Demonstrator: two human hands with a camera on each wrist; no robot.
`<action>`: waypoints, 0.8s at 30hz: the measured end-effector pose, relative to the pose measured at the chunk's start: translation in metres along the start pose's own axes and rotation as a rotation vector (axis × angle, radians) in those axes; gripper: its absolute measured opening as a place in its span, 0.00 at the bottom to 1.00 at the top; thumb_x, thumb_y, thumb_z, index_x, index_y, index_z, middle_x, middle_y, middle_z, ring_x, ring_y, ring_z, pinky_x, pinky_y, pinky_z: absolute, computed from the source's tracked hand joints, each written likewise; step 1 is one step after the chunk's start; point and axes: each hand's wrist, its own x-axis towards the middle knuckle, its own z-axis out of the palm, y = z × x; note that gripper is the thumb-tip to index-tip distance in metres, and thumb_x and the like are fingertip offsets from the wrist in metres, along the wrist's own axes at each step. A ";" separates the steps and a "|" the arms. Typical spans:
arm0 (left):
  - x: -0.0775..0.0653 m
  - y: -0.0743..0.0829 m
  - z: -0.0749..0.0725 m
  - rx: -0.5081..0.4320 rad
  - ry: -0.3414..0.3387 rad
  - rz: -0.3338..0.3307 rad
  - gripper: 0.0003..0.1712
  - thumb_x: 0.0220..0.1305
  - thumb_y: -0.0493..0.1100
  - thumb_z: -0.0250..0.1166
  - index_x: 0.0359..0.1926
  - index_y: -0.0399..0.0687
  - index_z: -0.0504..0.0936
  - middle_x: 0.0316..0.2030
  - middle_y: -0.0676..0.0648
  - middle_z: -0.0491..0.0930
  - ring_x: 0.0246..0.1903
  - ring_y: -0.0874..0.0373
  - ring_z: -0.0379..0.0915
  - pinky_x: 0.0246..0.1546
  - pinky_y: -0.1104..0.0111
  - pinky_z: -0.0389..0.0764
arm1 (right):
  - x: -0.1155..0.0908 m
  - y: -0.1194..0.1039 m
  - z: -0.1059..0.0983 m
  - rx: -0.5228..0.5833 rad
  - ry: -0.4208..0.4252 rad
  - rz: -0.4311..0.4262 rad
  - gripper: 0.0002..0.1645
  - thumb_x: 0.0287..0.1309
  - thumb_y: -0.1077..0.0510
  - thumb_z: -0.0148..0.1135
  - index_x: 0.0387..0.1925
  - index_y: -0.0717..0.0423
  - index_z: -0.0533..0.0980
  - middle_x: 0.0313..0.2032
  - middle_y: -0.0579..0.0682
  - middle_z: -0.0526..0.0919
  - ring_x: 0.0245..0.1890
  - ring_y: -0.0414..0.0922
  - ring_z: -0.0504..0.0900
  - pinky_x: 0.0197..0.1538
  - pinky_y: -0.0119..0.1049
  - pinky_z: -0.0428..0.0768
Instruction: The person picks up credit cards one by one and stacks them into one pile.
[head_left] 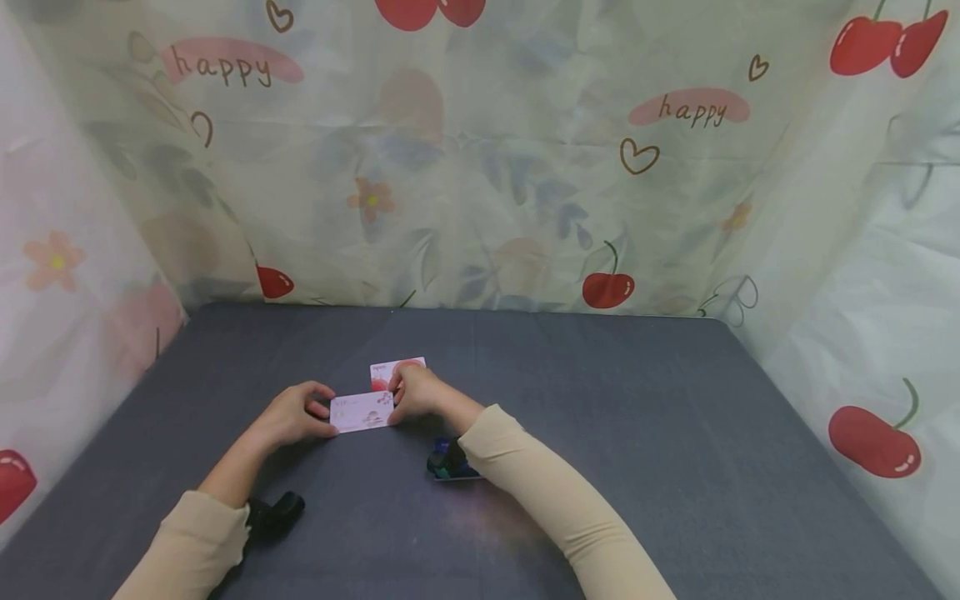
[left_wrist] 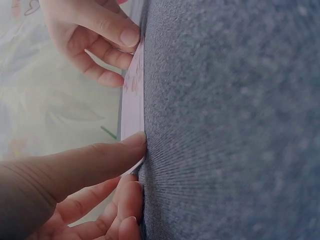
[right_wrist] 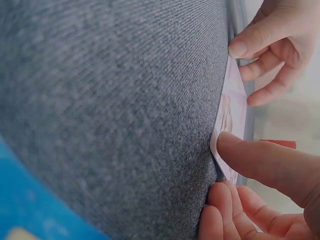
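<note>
A pale pink card (head_left: 362,412) with a small flower print lies between both hands, flat and close over the dark cloth. My left hand (head_left: 296,412) holds its left end, the thumb on the near corner and the fingers along the side. At the right end my right hand (head_left: 420,392) grips it likewise, its thumb (right_wrist: 250,152) on the near corner in the right wrist view. Just behind lies a second card (head_left: 384,371), white-pink with red shapes, partly covered by the right hand and the front card.
A blue-and-green card (head_left: 455,477) lies nearer me, partly hidden under the right wrist and its camera. The dark grey tabletop (head_left: 637,433) ends at a printed curtain (head_left: 480,208) that hangs behind and at both sides. A black wrist camera (head_left: 277,512) sits by the left cuff.
</note>
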 end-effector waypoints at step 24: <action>-0.005 0.012 0.003 -0.110 0.041 -0.009 0.37 0.47 0.39 0.72 0.58 0.31 0.69 0.38 0.39 0.80 0.34 0.56 0.71 0.30 0.69 0.68 | -0.008 0.010 -0.017 0.194 -0.017 -0.049 0.29 0.33 0.71 0.73 0.42 0.65 0.72 0.28 0.52 0.77 0.26 0.36 0.71 0.30 0.22 0.68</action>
